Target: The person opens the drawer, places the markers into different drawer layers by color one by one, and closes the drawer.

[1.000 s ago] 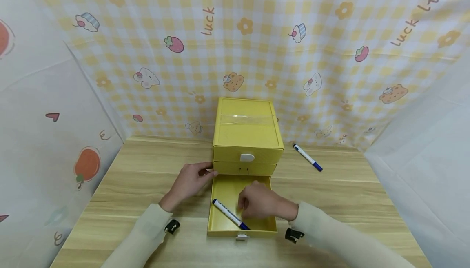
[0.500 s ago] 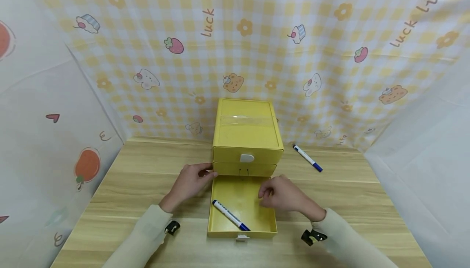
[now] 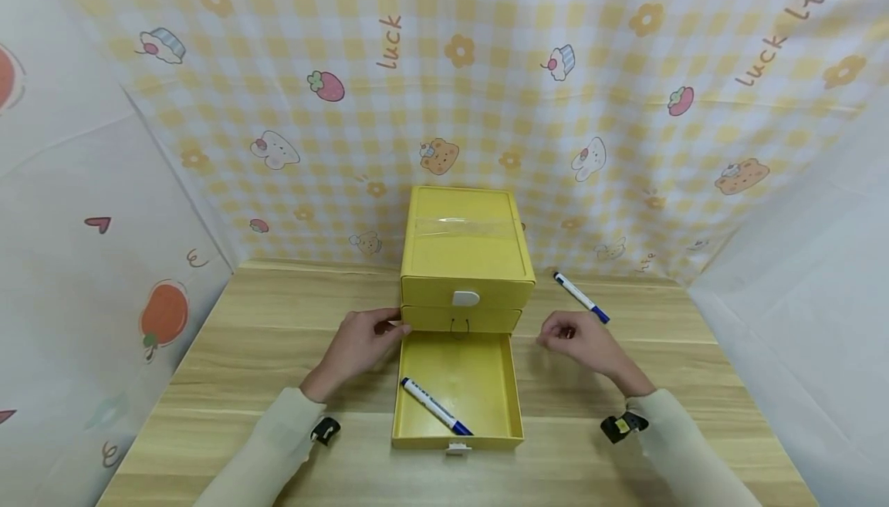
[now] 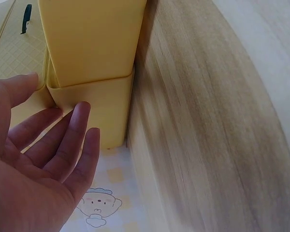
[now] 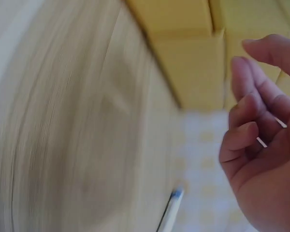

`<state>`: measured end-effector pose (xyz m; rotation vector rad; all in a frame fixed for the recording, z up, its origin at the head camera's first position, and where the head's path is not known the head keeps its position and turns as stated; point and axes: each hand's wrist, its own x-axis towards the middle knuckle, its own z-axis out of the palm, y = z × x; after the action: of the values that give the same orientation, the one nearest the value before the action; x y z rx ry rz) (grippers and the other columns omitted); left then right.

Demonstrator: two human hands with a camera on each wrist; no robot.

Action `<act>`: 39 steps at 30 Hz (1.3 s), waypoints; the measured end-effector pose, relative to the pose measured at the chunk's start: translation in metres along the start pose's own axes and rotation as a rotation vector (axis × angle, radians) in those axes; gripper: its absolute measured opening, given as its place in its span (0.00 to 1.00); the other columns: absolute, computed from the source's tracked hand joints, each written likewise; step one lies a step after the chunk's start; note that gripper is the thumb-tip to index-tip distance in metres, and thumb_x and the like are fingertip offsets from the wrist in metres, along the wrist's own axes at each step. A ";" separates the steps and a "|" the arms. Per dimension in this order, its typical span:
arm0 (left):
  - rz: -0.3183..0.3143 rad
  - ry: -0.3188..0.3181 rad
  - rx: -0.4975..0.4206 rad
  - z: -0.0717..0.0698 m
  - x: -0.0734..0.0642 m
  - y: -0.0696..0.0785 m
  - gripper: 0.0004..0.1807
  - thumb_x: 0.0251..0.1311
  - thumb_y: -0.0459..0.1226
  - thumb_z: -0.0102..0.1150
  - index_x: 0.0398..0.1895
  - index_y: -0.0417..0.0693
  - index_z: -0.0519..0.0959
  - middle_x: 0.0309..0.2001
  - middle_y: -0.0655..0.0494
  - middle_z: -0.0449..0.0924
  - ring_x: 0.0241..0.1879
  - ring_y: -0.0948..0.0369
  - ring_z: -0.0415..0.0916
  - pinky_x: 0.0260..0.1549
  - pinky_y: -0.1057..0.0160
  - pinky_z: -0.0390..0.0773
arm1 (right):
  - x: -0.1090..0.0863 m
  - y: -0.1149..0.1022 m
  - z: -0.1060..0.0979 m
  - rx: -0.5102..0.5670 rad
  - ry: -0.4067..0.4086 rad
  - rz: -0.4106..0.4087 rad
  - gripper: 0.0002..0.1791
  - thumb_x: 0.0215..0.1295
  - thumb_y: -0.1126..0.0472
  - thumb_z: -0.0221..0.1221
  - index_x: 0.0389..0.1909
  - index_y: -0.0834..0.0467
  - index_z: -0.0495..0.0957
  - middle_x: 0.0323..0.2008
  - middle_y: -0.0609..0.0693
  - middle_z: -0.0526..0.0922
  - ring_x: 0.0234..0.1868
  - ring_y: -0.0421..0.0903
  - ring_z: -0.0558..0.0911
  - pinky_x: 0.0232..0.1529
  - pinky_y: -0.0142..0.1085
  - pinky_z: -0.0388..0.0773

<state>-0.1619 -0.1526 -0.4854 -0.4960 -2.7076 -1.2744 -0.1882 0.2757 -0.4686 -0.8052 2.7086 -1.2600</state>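
Note:
A yellow two-tier drawer box point(image 3: 467, 233) stands at the back middle of the table, its lower drawer point(image 3: 479, 383) pulled out toward me. Inside that drawer a white marker point(image 3: 436, 407) with a blue cap lies slanted at the left. My left hand point(image 3: 364, 345) rests against the box's left side near the lower tier, fingers relaxed, as the left wrist view also shows. Right of the drawer, my right hand point(image 3: 579, 341) hovers over the table with loosely bent fingers, holding nothing. Just behind it lies a second white and blue marker point(image 3: 581, 296).
The wooden table point(image 3: 292, 291) meets a yellow checked cloth point(image 3: 333, 183) close behind the box. White cloth walls point(image 3: 812, 260) border both sides. The upper drawer point(image 3: 434, 291) of the box is closed and has a white pull tab point(image 3: 466, 299).
My right hand has moved out of the open drawer, to the right and away from me, toward the marker on the table. The left hand and the marker in the drawer have stayed put.

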 end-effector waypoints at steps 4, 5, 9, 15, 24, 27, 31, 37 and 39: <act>0.004 -0.002 0.000 0.000 0.000 0.000 0.21 0.76 0.42 0.71 0.60 0.32 0.87 0.47 0.45 0.93 0.42 0.56 0.91 0.42 0.54 0.92 | 0.000 0.021 -0.012 -0.020 0.108 0.094 0.04 0.69 0.68 0.71 0.38 0.55 0.90 0.32 0.43 0.87 0.31 0.40 0.80 0.31 0.32 0.79; 0.007 -0.002 0.001 0.000 0.000 0.000 0.21 0.76 0.42 0.71 0.60 0.32 0.87 0.47 0.45 0.93 0.42 0.56 0.91 0.41 0.54 0.92 | 0.001 0.025 -0.015 -0.031 0.132 0.107 0.04 0.69 0.68 0.70 0.39 0.56 0.90 0.33 0.44 0.87 0.31 0.41 0.80 0.31 0.32 0.78; 0.014 0.003 0.004 0.000 0.000 -0.001 0.21 0.76 0.41 0.71 0.60 0.32 0.87 0.48 0.45 0.92 0.42 0.56 0.91 0.42 0.54 0.92 | 0.004 0.038 -0.025 -0.090 0.214 0.151 0.04 0.70 0.65 0.71 0.43 0.59 0.89 0.36 0.48 0.88 0.33 0.43 0.81 0.32 0.32 0.78; 0.007 0.002 0.003 0.000 -0.001 -0.001 0.21 0.76 0.41 0.71 0.60 0.33 0.87 0.48 0.45 0.92 0.42 0.56 0.91 0.41 0.54 0.92 | 0.006 0.058 -0.034 -0.163 0.286 0.237 0.13 0.70 0.63 0.74 0.50 0.64 0.88 0.42 0.56 0.91 0.42 0.51 0.86 0.38 0.34 0.79; -0.002 0.001 0.008 0.000 0.000 0.000 0.21 0.76 0.41 0.71 0.60 0.32 0.87 0.47 0.45 0.93 0.41 0.56 0.90 0.41 0.55 0.91 | 0.006 0.078 -0.043 -0.150 0.288 0.378 0.20 0.71 0.62 0.75 0.59 0.67 0.86 0.51 0.65 0.89 0.50 0.62 0.87 0.42 0.41 0.80; -0.006 -0.001 0.005 -0.001 0.000 0.000 0.21 0.76 0.41 0.71 0.60 0.32 0.87 0.47 0.45 0.93 0.41 0.56 0.91 0.40 0.56 0.91 | 0.005 0.083 -0.045 -0.142 0.287 0.411 0.23 0.72 0.61 0.74 0.62 0.69 0.84 0.55 0.67 0.87 0.52 0.64 0.86 0.41 0.41 0.83; -0.007 -0.007 0.007 0.000 0.000 0.000 0.21 0.76 0.41 0.71 0.60 0.31 0.87 0.48 0.44 0.92 0.42 0.55 0.91 0.41 0.55 0.91 | 0.004 0.090 -0.046 -0.145 0.292 0.428 0.24 0.73 0.61 0.73 0.63 0.71 0.82 0.54 0.69 0.86 0.52 0.66 0.86 0.37 0.36 0.84; -0.020 -0.010 0.005 -0.001 -0.001 0.001 0.21 0.76 0.40 0.71 0.60 0.31 0.86 0.47 0.44 0.92 0.43 0.54 0.92 0.43 0.53 0.92 | 0.005 0.092 -0.045 -0.178 0.282 0.477 0.24 0.72 0.59 0.73 0.60 0.72 0.84 0.51 0.68 0.89 0.50 0.65 0.88 0.44 0.45 0.85; -0.017 -0.010 0.001 -0.001 -0.001 0.002 0.21 0.76 0.40 0.71 0.60 0.31 0.87 0.47 0.44 0.92 0.43 0.54 0.92 0.43 0.53 0.92 | 0.006 0.092 -0.045 -0.177 0.275 0.495 0.25 0.72 0.59 0.73 0.60 0.72 0.84 0.51 0.67 0.89 0.49 0.63 0.87 0.47 0.46 0.83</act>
<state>-0.1606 -0.1527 -0.4836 -0.4811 -2.7257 -1.2788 -0.2451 0.3540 -0.5043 0.0570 2.9867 -1.0894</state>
